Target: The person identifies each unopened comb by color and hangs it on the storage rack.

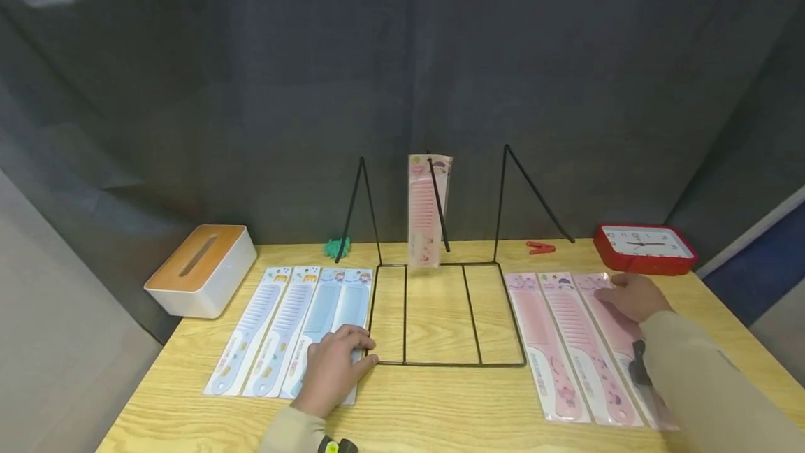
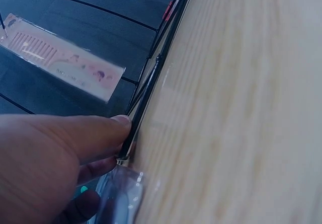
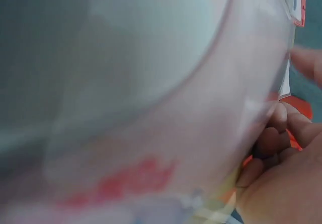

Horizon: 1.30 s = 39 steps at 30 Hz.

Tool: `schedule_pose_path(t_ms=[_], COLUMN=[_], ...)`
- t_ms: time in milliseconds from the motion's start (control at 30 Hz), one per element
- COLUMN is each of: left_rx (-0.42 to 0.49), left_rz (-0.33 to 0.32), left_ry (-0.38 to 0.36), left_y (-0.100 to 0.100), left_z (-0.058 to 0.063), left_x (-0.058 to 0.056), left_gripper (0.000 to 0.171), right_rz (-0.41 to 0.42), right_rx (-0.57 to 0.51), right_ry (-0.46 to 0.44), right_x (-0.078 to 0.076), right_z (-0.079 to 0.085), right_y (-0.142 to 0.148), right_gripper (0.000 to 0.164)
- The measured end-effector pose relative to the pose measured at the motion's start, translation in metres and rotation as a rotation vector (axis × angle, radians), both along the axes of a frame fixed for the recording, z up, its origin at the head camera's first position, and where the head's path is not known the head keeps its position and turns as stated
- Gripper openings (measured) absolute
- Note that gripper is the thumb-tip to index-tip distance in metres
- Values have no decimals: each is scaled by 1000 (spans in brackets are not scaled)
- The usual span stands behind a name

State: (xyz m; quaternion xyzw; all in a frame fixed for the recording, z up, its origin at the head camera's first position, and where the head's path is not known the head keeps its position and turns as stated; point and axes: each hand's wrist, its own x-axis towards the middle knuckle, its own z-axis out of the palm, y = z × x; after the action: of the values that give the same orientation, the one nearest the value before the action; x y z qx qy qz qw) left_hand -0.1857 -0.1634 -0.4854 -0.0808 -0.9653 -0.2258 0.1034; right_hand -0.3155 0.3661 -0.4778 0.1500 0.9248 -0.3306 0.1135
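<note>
My left hand (image 1: 336,365) pinches the front left corner of a black wire rack (image 1: 440,365), thumb on the bar in the left wrist view. Beneath that hand lie blue packaged combs (image 1: 327,303), partly covered by it. From the rack's middle arm hangs a pink packaged comb (image 1: 423,219). At right, my right hand (image 1: 638,297) grips the upper right edge of the outermost pink packaged comb (image 1: 597,299). Its clear wrapper (image 3: 201,118) looms blurred and bowed in the right wrist view, fingers (image 3: 271,141) curled at its edge. Two more pink packaged combs (image 1: 562,348) lie alongside.
A white tissue box (image 1: 216,292) with a wooden lid stands at the back left. A red clock (image 1: 650,243) lies at the back right, with a red clip (image 1: 541,248) to its left. Green stringy material (image 1: 337,249) sits behind the blue combs. Two outer rack arms slope forward.
</note>
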Motion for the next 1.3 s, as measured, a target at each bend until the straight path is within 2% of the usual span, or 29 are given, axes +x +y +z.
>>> schedule_pose_path(t_ms=[167, 367, 533, 633, 800, 1000, 1200, 1300], left_rx=[-3, -3, -4, -5, 0, 0, -2, -4], left_rz=[3, -4, -7, -5, -6, -1, 0, 1], left_ry=[1, 6, 6, -6, 1, -12, -9, -19], left_y=[0, 0, 0, 0, 0, 0, 0, -1], left_z=[-2, -2, 0, 0, -1, -5, -3, -3], left_x=[-1, -2, -1, 0, -1, -2, -2, -2], left_gripper=[17, 18, 18, 18, 18, 18, 18, 18], right_rz=[-43, -100, -109, -129, -172, -129, -24, -11], right_rx=[-21, -32, -13, -12, -9, 27, 26, 11], right_ry=[-25, 9, 69, 71, 61, 91, 119, 136], right_x=[-1, -2, 0, 0, 0, 5, 14, 18], right_z=[2, -1, -4, -6, -6, -3, 10, 20], right_y=[-7, -2, 0, 1, 1, 9, 22, 22], right_gripper=[109, 96, 76, 67, 62, 60, 67, 68])
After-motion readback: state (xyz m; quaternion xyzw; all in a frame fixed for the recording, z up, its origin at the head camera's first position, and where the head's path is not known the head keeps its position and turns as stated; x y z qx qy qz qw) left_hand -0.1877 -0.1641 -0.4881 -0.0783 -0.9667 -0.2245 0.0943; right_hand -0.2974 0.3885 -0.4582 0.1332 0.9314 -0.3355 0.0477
